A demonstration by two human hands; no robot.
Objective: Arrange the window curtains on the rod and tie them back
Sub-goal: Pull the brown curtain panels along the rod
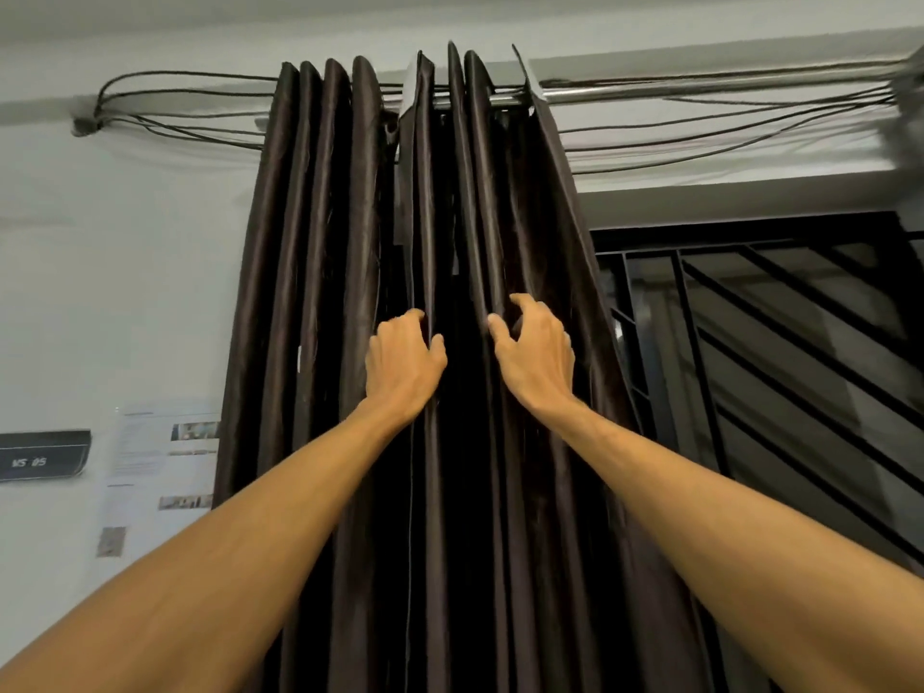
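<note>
Holds both arms up to the dark curtains (345, 242), bunched in pleats at centre and hung from the rod (575, 95) at 12 o'clock. Grips one fold with left hand (402, 365), fingers curled round it. Pinches the next fold, toward 3 o'clock, with right hand (537, 357).

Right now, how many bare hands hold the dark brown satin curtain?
2. The left grip clutches a middle fold of the dark brown satin curtain; the right grip pinches the neighbouring fold. None appears hidden.
</note>
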